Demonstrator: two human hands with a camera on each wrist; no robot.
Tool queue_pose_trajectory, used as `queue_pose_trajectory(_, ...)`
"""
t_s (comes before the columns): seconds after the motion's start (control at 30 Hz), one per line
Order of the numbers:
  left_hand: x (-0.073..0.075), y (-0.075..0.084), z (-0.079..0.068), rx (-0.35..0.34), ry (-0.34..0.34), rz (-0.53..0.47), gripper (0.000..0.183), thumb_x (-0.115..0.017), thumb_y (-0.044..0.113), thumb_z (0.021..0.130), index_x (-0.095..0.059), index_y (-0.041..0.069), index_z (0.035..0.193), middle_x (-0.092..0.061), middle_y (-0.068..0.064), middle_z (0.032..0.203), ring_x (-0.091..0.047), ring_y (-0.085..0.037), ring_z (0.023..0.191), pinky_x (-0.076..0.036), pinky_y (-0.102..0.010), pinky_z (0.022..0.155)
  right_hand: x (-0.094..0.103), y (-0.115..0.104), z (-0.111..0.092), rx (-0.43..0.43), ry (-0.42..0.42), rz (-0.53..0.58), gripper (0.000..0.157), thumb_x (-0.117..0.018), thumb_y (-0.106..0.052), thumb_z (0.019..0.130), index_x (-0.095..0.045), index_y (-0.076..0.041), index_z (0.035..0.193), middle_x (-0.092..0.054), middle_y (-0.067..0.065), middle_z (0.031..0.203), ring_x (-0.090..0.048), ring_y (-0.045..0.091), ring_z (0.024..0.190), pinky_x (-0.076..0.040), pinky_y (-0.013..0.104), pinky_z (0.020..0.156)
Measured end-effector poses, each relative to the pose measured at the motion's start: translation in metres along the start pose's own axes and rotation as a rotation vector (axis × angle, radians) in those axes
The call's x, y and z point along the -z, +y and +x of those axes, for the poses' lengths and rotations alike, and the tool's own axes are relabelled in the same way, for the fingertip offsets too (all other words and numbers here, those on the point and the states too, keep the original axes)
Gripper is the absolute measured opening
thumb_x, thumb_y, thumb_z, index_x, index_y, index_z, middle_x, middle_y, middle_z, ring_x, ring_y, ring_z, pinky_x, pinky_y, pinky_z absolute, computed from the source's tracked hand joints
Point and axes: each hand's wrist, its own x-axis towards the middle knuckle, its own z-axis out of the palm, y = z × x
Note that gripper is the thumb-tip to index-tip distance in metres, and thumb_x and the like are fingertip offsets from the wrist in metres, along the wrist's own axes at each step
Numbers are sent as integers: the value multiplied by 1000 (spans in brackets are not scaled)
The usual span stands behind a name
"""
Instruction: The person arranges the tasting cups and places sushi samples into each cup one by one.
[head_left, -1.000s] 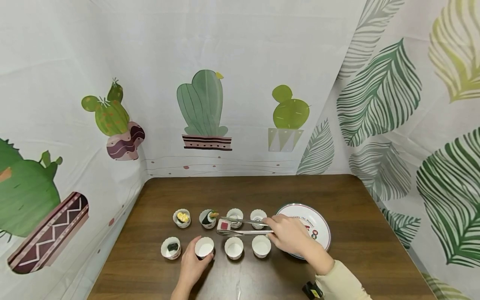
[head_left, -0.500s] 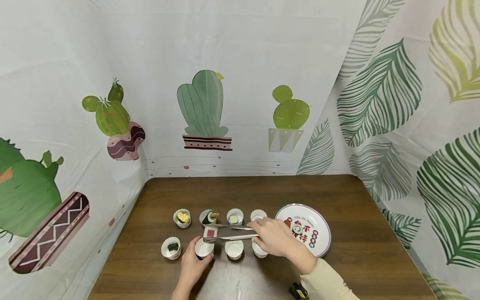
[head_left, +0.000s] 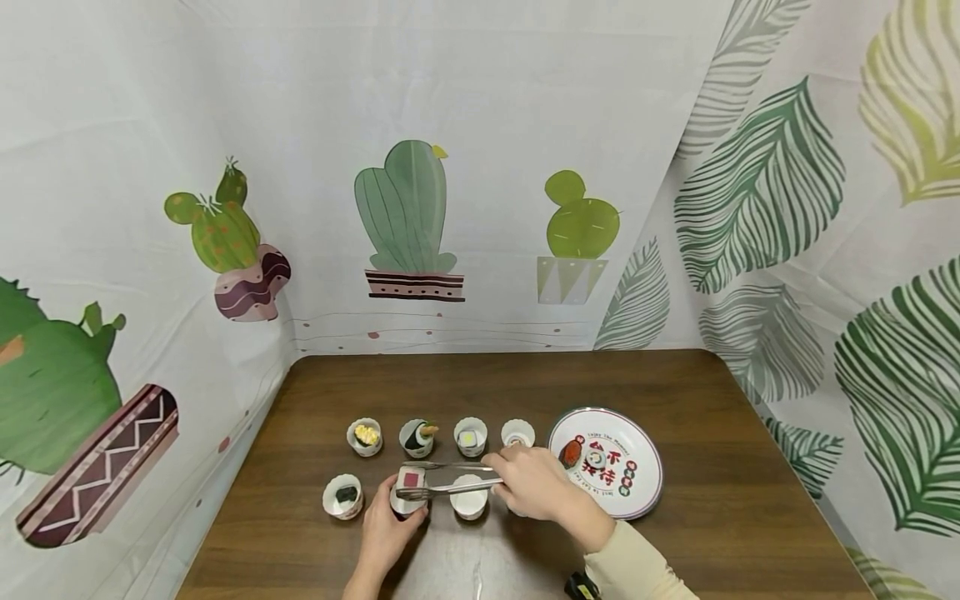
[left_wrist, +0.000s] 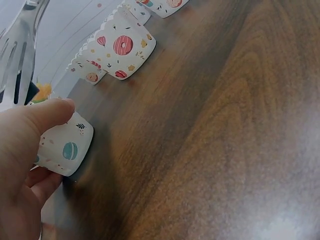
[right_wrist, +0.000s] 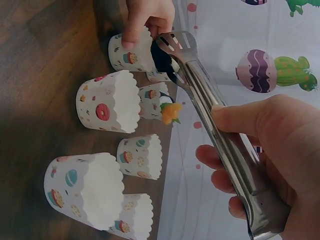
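My right hand (head_left: pixel 532 482) grips metal tongs (right_wrist: pixel 240 175). Between the tong tips is a square sushi roll (head_left: pixel 412 477) with a pink centre and white rim; its side looks dark in the right wrist view. The roll is at the mouth of a white scalloped paper cup (left_wrist: pixel 70 145), overlapping its far part in the head view. Whether it touches the cup, I cannot tell. My left hand (head_left: pixel 384 527) holds that cup upright on the table, thumb and fingers around its sides. Another paper cup (head_left: pixel 469 503) stands just right of it, partly behind the tongs.
Cups with sushi pieces surround the work: yellow-topped (head_left: pixel 365 436), orange-tipped (head_left: pixel 424 431), pale square (head_left: pixel 468 438), dark-wrapped (head_left: pixel 346 494). A printed plate (head_left: pixel 647 446) at right bears a red-topped piece (head_left: pixel 572 452) and a round roll (head_left: pixel 596 458). A black object (head_left: pixel 581 586) lies by the right sleeve.
My right hand has moved left and toward me with the tongs, bringing the sushi roll from beside the back cups to the held cup's mouth. The left hand stays still.
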Motion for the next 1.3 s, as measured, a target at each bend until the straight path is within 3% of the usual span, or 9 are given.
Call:
queue_pose_trajectory(0.83,0,0,0,9,2,6,70,-84,18,59,-51,-2,117,-63,-18,105,-60,-35,96,-46,-47,81,-11,-9,3,18,12,-25,28,-67,-30,75,-65,-21,101,-62,-6,79,-59,13,69,-42,27,47)
queue_pose_trajectory(1.3,0,0,0,-7,4,2,68,-84,17,60,-52,3,119,-63,-17,107,-59,-34,100,-45,-48,83,-15,-7,3,-24,2,-7,31,-66,-33,75,-64,-20,104,-63,-5,81,-59,14,71,-43,29,48)
